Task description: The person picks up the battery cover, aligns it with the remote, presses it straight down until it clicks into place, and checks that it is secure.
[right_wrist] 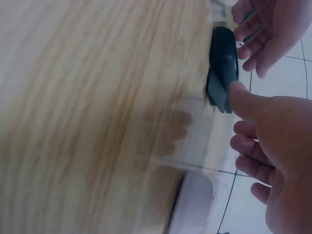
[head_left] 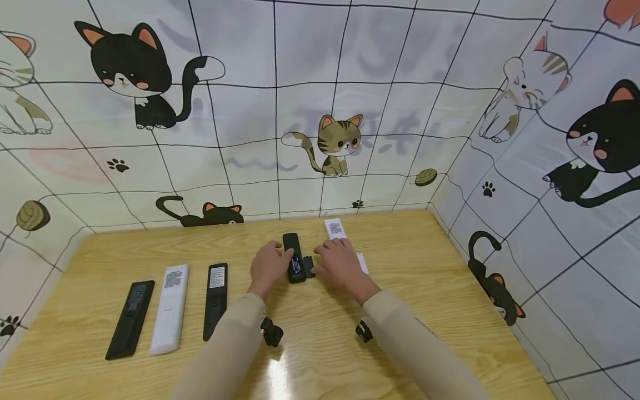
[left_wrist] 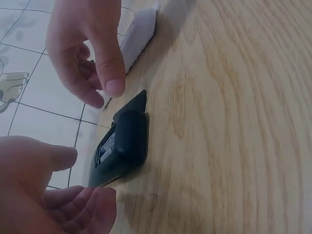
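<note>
A black remote control [head_left: 294,244] lies back up on the table, its battery compartment uncovered and batteries [left_wrist: 107,146] showing inside. The dark battery cover [head_left: 309,268] lies against its right side. My left hand [head_left: 267,268] is just left of the remote, fingers relaxed, with nothing gripped in the left wrist view. Over on the right, my right hand [head_left: 342,265] hovers with loosely bent fingers, its thumb tip close to the cover in the right wrist view. Partly hidden behind that hand is a white remote [head_left: 334,228], and a small white piece [head_left: 362,263] shows beside it.
To the left lie a black remote [head_left: 131,319], a white remote [head_left: 170,308] and another black remote [head_left: 216,300], in a row. Cat-patterned cloth walls [head_left: 300,66] rise behind and beside the wooden table [head_left: 320,355].
</note>
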### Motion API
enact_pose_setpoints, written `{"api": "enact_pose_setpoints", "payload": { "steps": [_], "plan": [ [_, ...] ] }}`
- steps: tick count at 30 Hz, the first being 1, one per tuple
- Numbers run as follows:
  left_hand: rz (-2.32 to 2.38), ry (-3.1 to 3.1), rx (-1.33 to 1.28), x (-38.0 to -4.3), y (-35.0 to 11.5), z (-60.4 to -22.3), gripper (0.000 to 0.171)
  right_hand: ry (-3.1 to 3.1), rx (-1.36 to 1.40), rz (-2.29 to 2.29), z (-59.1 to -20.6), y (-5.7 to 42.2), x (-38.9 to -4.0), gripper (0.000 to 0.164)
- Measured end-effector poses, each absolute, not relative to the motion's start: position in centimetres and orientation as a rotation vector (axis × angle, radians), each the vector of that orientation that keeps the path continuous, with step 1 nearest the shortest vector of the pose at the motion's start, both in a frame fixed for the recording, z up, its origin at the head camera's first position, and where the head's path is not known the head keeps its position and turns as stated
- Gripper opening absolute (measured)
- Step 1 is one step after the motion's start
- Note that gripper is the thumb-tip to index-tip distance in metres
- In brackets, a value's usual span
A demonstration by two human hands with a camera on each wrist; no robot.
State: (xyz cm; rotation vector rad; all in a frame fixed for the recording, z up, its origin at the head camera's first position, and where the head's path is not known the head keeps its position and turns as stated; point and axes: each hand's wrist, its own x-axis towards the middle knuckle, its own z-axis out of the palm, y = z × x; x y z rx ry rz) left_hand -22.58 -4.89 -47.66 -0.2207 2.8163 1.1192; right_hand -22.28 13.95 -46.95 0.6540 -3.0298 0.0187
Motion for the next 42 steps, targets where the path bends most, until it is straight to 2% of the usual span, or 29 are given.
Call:
{"api": "enact_pose_setpoints", "payload": {
  "steps": [9,22,33,42],
  "plan": [
    [0.945,2.886,-0.244,-23.4,-3.7,-47.2,0.057,-3.059,0.705,-0.132,-47.6,12.8,-23.3,0.049],
    [0.802,2.886,-0.336,-24.4,-2.6,-47.6,0.073,-3.064,0.76,-0.179,-48.4,12.4,-23.6,0.046],
    [0.852,2.878,-0.394,-24.9,-1.8,-47.6,0.052,-3.082,0.711,-0.117,-48.2,12.4,-23.6,0.046],
    [1.036,2.837,-0.384,-24.6,-2.0,-47.5,0.056,-3.099,0.683,-0.103,-48.2,12.2,-23.3,0.043]
  ]
}}
